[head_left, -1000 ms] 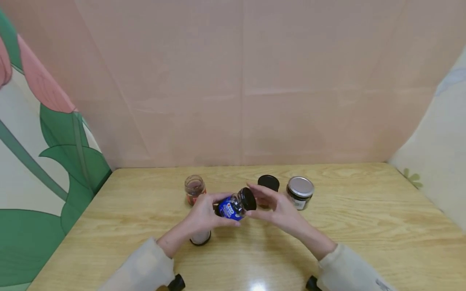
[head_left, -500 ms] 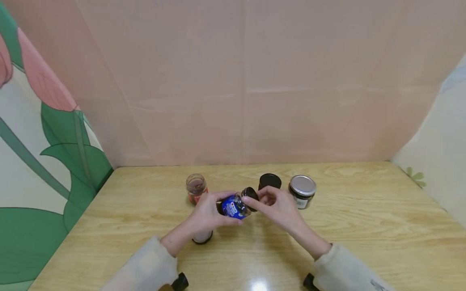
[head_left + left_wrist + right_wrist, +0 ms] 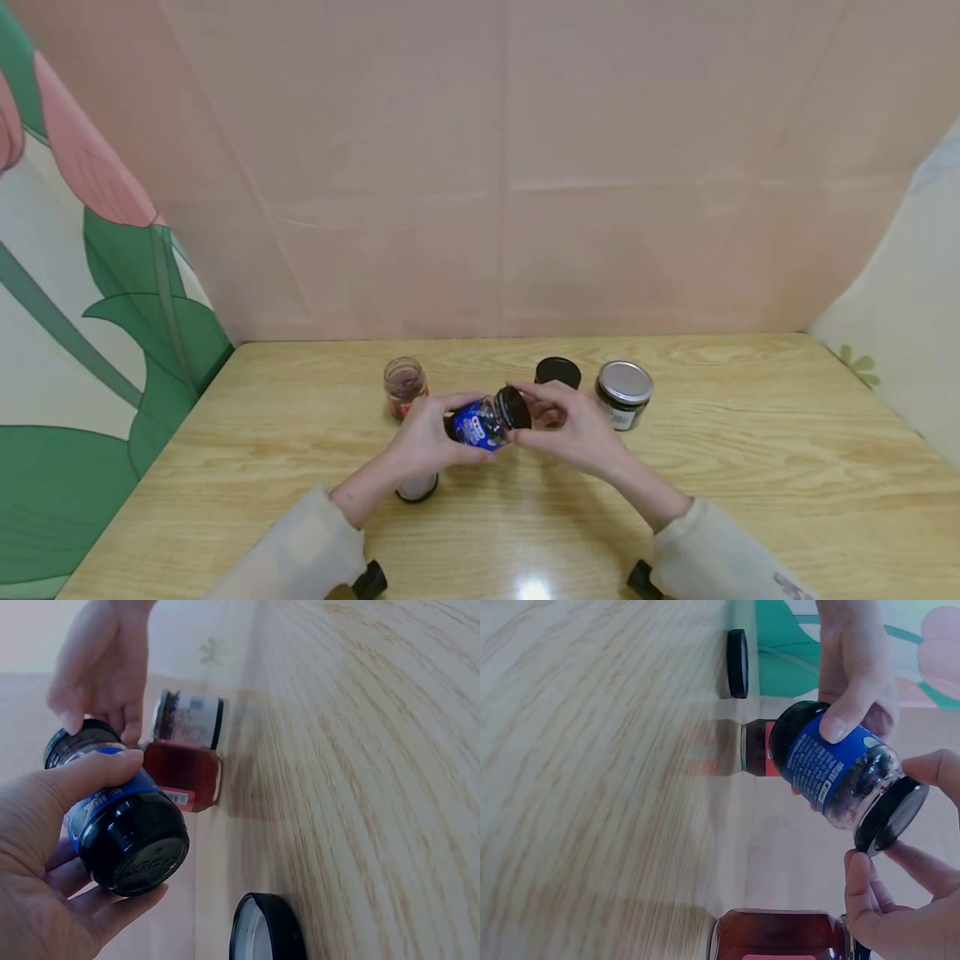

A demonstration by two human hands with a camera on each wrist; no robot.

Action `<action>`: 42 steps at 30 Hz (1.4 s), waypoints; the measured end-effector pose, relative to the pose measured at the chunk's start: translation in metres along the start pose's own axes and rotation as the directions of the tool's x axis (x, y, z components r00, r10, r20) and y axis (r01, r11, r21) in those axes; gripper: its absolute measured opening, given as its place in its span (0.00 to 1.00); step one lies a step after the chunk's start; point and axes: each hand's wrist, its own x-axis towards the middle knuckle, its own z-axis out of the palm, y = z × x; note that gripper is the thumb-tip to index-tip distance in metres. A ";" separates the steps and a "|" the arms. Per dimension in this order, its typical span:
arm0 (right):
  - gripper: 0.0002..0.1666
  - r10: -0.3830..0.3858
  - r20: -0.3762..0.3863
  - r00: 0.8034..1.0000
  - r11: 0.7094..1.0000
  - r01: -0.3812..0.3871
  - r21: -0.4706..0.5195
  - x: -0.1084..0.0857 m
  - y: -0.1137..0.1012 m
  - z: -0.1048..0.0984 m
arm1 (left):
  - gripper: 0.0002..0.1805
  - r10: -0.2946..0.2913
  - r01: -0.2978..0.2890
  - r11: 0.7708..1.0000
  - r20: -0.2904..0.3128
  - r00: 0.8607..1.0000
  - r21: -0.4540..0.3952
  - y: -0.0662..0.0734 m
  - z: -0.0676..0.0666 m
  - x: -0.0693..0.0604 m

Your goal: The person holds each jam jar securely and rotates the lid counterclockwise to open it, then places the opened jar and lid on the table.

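Jar (image 3: 477, 425) partly behind hands (image 3: 429, 435) (image 3: 579, 427), small lettering (image 3: 816, 766) illegible

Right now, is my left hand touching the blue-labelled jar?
Touching: in the right wrist view, your left hand lays its thumb across the blue-labelled jar.

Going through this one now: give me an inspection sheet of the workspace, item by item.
Surface: wood-grain table, bright glare near the front.
Job's things: blue-labelled jar, tilted above the table, black lid on its mouth.
Clutter: open jar at left; loose lid, inside facing up; dark-lidded jar and silver-lidded jar behind the right hand.
Grippers: bare hands; left hand grips the jar body, right pinches the black lid.
Cables: nothing seen.
Surroundings: pinkish backdrop; floral print at left.
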 end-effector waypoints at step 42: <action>0.38 0.082 0.086 0.993 0.981 -0.096 0.171 -0.005 0.004 -0.001 | 0.35 -0.130 0.124 0.991 -0.199 0.971 -0.043 0.000 0.009 0.004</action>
